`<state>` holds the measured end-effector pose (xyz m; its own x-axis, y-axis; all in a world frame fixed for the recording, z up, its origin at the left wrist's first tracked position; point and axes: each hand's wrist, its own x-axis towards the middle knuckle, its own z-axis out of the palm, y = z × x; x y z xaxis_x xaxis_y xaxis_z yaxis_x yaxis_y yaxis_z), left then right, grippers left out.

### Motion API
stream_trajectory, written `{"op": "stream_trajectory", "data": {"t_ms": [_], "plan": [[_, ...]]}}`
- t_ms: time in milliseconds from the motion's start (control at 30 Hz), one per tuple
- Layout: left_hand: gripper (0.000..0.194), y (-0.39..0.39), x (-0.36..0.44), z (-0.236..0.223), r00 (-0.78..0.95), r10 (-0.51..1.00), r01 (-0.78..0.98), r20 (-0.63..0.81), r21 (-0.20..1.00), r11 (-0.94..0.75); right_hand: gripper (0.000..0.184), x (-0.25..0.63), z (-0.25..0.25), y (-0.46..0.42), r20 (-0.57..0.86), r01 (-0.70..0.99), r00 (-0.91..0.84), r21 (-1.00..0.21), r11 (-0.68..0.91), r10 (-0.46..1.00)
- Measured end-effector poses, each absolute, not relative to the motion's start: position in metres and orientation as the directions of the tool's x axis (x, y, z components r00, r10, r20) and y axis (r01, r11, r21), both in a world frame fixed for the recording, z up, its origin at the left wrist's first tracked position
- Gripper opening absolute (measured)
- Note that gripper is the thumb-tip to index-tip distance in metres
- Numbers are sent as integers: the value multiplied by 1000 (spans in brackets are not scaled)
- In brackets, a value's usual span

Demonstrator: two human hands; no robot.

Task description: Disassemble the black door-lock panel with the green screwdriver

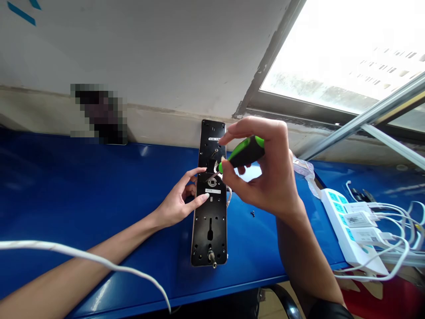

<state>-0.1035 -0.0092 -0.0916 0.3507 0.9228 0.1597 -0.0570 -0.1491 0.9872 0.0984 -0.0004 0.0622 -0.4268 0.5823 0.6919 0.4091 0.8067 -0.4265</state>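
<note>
My right hand point(262, 177) is curled tight around a green-and-black screwdriver point(247, 151), tip down at the middle of a black door lock back plate point(210, 235), which lies on a blue table point(83, 186) at about 9 o'clock from that hand. Left hand point(179, 199) is half open, fingertips just resting on the plate, not gripping anything. There's a tiny loose screw point(253, 213) at 6 o'clock, and a white power strip point(345, 226) packed with chargers point(360, 219) out at 4 o'clock.

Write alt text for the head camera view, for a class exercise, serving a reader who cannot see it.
A right hand holds a green-handled screwdriver at a black door lock panel lying on a blue bench, while the left hand steadies it.
</note>
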Motion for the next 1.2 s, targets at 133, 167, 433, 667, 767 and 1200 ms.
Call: {"op": "stream_trajectory", "data": {"t_ms": [133, 167, 433, 667, 767, 1200], "plan": [[60, -10, -104, -93, 348, 924, -56, 159, 987, -148, 55, 97, 61, 1, 700, 447, -410, -405, 798, 585], [59, -11, -104, -93, 351, 924, -58, 153, 988, -142, 54, 96, 60, 2, 702, 454, -402, -404, 794, 588], [53, -15, -102, -94, 328, 934, -25, 144, 989, -143, 53, 95, 60, 3, 722, 443, -406, -381, 812, 560], [49, -16, -97, -90, 290, 946, 14, 146, 988, -157, 50, 97, 68, 0, 666, 471, -388, -451, 758, 637], [46, -16, -97, -88, 293, 944, 33, 151, 985, -168, 52, 97, 69, 0, 692, 436, -329, -492, 753, 642], [39, -20, -100, -50, 231, 767, 508, 599, 598, -620, 35, 120, 86, 0, 822, 350, -194, -453, 820, 536]]}}
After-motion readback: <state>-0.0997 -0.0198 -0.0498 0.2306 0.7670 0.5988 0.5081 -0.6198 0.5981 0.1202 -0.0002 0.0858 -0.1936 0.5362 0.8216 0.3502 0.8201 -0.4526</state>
